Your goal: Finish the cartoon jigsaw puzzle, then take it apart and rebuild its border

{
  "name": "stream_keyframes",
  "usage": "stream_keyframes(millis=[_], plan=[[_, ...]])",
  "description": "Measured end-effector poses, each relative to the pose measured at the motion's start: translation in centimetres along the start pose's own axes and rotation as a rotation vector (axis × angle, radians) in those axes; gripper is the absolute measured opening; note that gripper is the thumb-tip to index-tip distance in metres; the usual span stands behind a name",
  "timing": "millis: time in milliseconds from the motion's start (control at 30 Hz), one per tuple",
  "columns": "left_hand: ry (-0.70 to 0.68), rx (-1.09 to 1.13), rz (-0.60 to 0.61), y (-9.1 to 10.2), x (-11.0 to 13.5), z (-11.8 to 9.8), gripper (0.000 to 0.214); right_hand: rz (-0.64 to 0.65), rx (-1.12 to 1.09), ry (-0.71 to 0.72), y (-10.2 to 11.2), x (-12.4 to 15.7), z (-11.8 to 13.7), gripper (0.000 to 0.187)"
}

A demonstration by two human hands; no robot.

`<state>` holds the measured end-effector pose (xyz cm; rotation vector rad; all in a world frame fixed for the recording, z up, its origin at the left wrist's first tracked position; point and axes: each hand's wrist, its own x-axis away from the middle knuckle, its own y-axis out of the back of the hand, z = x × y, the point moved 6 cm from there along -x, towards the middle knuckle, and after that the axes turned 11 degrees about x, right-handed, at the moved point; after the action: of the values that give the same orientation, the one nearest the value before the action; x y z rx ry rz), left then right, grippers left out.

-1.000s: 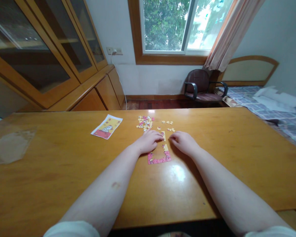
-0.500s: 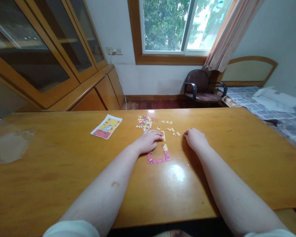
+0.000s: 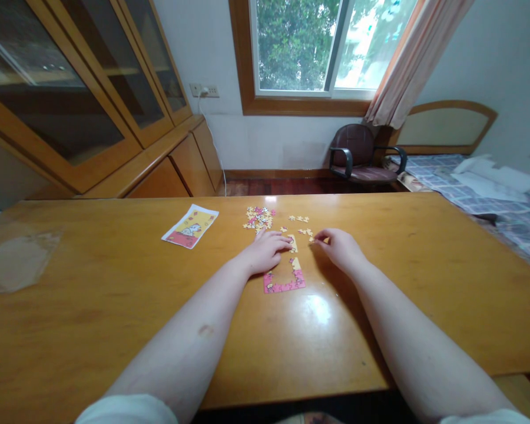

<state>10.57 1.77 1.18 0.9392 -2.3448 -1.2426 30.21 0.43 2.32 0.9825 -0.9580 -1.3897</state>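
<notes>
A partly built pink and yellow jigsaw frame [image 3: 285, 281] lies on the wooden table [image 3: 115, 294] before me. My left hand [image 3: 265, 252] rests on its upper left part, fingers curled flat over the pieces near a yellow piece [image 3: 293, 243]. My right hand [image 3: 341, 248] is to the right of the frame, its fingertips pinched on a small yellow puzzle piece [image 3: 312, 238]. A heap of loose pieces [image 3: 259, 218] lies just beyond my left hand, with a few scattered pieces [image 3: 302, 219] to its right.
A printed picture card [image 3: 190, 226] lies on the table to the left. A clear plastic bag [image 3: 15, 259] sits at the far left edge. Beyond the table stand wooden glass-door cabinets [image 3: 83, 106], a dark armchair [image 3: 358, 156] under the window, and a bed [image 3: 481, 194] at right.
My right hand swung out to the right among the scattered pieces, then came back left with its fingers pinched on a small piece. My left hand stayed on the frame.
</notes>
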Motion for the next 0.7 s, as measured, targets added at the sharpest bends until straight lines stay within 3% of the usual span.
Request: stream_keyframes(millis=[233, 467, 700], plan=[[-0.014, -0.003, -0.04, 0.1, 0.0, 0.1, 0.045, 0.124, -0.266, 0.113, -2.2, 1.0, 3.1, 0.017], [-0.019, -0.011, -0.045, 0.0, 0.0, 0.5, 0.044, 0.152, -0.316, 0.102, -3.4, 0.8, 3.5, 0.014], [-0.033, -0.011, -0.042, 0.0, -0.1, 0.4, 0.047, 0.154, -0.265, 0.145, -3.3, 0.8, 3.9, 0.015]])
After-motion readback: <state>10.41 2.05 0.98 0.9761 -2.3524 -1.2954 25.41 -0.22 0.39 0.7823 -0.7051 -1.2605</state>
